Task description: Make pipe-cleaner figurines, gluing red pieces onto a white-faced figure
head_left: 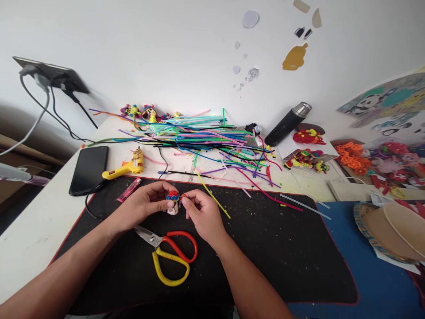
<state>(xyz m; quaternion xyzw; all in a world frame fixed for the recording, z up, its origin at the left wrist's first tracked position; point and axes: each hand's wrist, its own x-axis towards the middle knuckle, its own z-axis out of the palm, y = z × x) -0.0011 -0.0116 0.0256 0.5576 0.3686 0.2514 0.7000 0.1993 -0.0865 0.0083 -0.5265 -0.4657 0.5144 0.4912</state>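
Note:
Between both hands, above the black mat (272,248), is a small pipe-cleaner figure (173,208) with a white lower part and a red and blue top. My left hand (151,201) pinches it from the left, thumb across its front. From the right, the thumb and forefinger of my right hand (202,215) close on a small reddish piece at the figure's upper edge; whether that piece is joined to it I cannot tell. Just below the hands lie scissors (172,254) with one red and one yellow handle, blades pointing left and partly under my left wrist.
Loose pipe cleaners (206,137) are heaped along the back. A yellow glue gun (126,166), a phone (89,170) and a pink lighter-like item (129,189) lie left. A black flask (288,124) leans back right; a round basket-like container (368,239) stands far right.

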